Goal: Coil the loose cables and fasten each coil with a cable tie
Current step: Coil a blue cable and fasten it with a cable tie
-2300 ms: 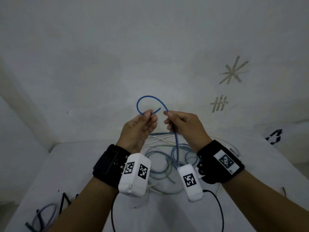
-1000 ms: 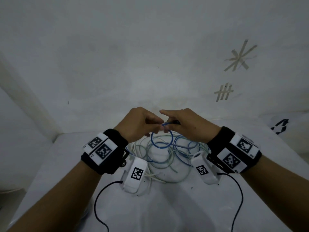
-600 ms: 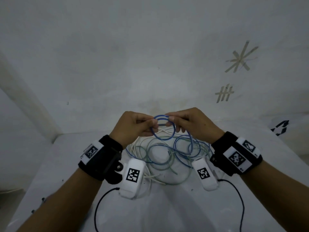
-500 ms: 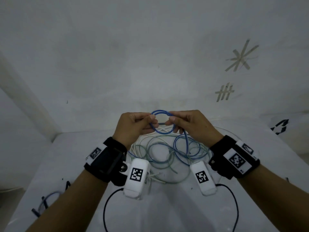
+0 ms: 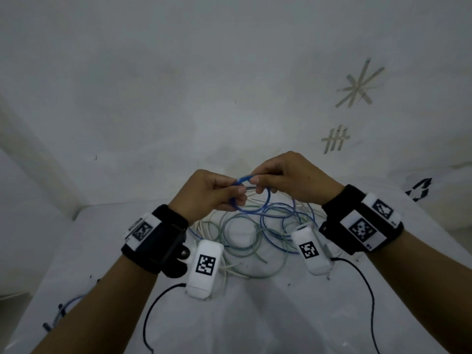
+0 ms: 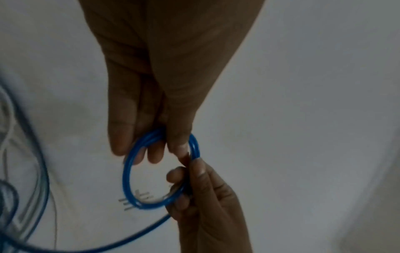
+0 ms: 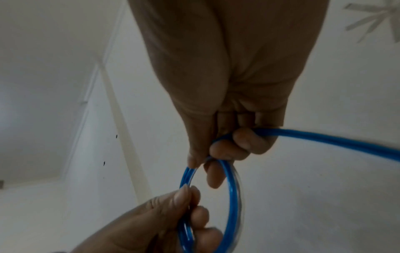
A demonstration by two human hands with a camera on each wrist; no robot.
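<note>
A small coil of blue cable (image 5: 267,200) hangs in the air between my two hands, above the table. My left hand (image 5: 236,194) pinches the coil's left side between thumb and fingers; in the left wrist view the blue coil (image 6: 127,179) shows a few turns. My right hand (image 5: 256,181) pinches the top right of the coil, and the blue cable's free length (image 7: 335,139) runs out past its curled fingers toward the table. In the right wrist view the left hand's fingers (image 7: 194,215) grip the blue coil (image 7: 232,196) from below.
A loose tangle of blue, pale green and white cables (image 5: 245,236) lies on the white table (image 5: 255,315) under my hands. Another blue cable (image 5: 63,309) lies at the table's left edge. The wall (image 5: 229,72) behind bears tape marks (image 5: 357,85).
The single open blue loop held up high has become a small coil of a few turns, held lower over the pile. Both hands have shifted their grip round it.
</note>
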